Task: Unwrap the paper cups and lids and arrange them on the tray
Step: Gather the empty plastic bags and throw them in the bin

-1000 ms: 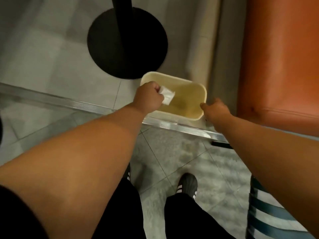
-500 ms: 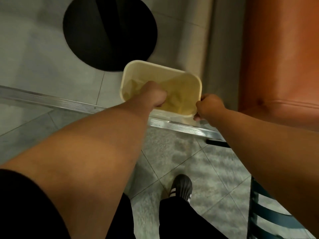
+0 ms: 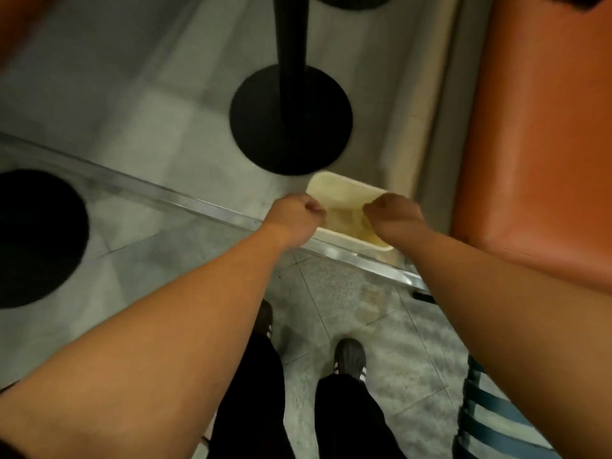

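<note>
While both arms are reaching down toward the floor, the left hand [image 3: 293,215] and the right hand [image 3: 390,212] are hovering over a cream rectangular bin [image 3: 334,183] sitting just right of centre in the frame. Both fists are looking curled — the left one at the bin's left end, the right one over its right half — yet whether either is pinching anything is not something the blur lets me tell. No cups, lids or tray are showing anywhere in view; they are lying outside the picture. The bin's long axis is running from upper left to lower right, along the metal floor strip [image 3: 198,207], and the two hands are sitting about equally near it. A black pedestal base [image 3: 291,120] is standing just above the bin, an orange seat [image 3: 536,160] at the right edge. My judgement: wrapper disposal is wrapping up, so turning back to the tray comes next.
</note>
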Tool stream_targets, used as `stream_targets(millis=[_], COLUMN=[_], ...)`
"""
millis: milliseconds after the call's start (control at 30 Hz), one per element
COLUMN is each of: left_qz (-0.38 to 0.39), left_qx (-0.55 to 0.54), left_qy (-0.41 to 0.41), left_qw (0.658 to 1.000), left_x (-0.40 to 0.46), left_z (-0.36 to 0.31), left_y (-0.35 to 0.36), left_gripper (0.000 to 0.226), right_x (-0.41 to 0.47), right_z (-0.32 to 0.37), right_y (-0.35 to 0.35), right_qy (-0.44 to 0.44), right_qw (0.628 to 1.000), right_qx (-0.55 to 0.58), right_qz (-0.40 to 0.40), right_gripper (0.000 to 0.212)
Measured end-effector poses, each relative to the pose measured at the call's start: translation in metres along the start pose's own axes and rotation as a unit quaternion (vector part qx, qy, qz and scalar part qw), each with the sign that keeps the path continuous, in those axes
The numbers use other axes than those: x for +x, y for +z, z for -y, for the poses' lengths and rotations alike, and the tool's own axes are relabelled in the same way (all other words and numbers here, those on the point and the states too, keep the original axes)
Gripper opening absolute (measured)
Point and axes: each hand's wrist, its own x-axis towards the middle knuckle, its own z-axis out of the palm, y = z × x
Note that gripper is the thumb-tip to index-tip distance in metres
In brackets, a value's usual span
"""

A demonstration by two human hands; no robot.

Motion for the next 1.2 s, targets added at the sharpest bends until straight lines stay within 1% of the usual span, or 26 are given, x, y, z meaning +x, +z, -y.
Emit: stream_targets(millis=[100, 133, 233, 333, 400, 500, 633, 700, 767, 867, 933, 1000, 1133, 1200], left_qz=[-0.070, -0.091, -0.155, -0.211, -0.253, -0.306, -0.377, -0.402, -0.411, -0.388, -0.376, -0.361, -0.355, -0.360], left_qx=[0.004, -0.003, -0.019, 0.006, 0.016, 0.022, 0.042, 0.032, 0.040, 0.045, 0.045, 0.054, 0.064, 0.079], left_qy=[-0.019, -0.026, -0.038, -0.025, -0.028, -0.040, -0.072, -0.099, -0.132, -0.182, -0.202, -0.204, -0.173, -0.162], left_qw=[0.997, 0.995, 0.987, 0.977, 0.967, 0.951, 0.922, 0.910, 0.901, 0.903, 0.903, 0.908, 0.917, 0.915], left_x=[-0.050, -0.066, -0.114, -0.162, -0.196, -0.240, -0.278, -0.285, -0.286, -0.285, -0.280, -0.267, -0.233, -0.220], left_z=[-0.012, -0.017, -0.033, -0.048, -0.049, -0.039, 0.006, 0.045, 0.089, 0.152, 0.189, 0.221, 0.259, 0.269], left_y=[-0.061, -0.083, -0.148, -0.215, -0.262, -0.336, -0.428, -0.468, -0.504, -0.545, -0.567, -0.585, -0.602, -0.607], left_gripper=[0.022, 0.020, 0.016, 0.019, 0.019, 0.018, 0.018, 0.020, 0.022, 0.026, 0.029, 0.032, 0.035, 0.040], right_x=[-0.042, -0.055, -0.094, -0.133, -0.155, -0.181, -0.204, -0.209, -0.210, -0.209, -0.203, -0.189, -0.150, -0.138], right_z=[0.058, 0.078, 0.140, 0.208, 0.255, 0.329, 0.432, 0.485, 0.536, 0.596, 0.624, 0.647, 0.683, 0.699], right_y=[-0.031, -0.041, -0.076, -0.113, -0.131, -0.145, -0.130, -0.109, -0.079, -0.024, 0.011, 0.039, 0.075, 0.085], right_qy=[-0.074, -0.100, -0.192, -0.276, -0.334, -0.407, -0.477, -0.493, -0.490, -0.458, -0.440, -0.425, -0.382, -0.385], right_qw=[0.997, 0.995, 0.979, 0.958, 0.940, 0.913, 0.879, 0.870, 0.871, 0.883, 0.887, 0.890, 0.913, 0.908], right_qx=[-0.013, -0.006, 0.064, 0.076, 0.063, 0.035, 0.005, -0.008, -0.021, -0.055, -0.100, -0.134, -0.134, -0.166], right_qz=[0.018, 0.009, -0.007, -0.008, -0.010, -0.017, -0.008, 0.010, 0.030, 0.080, 0.101, 0.096, 0.059, 0.027], right_gripper=[0.037, 0.034, 0.027, 0.030, 0.033, 0.028, 0.023, 0.024, 0.026, 0.025, 0.032, 0.044, 0.061, 0.067])
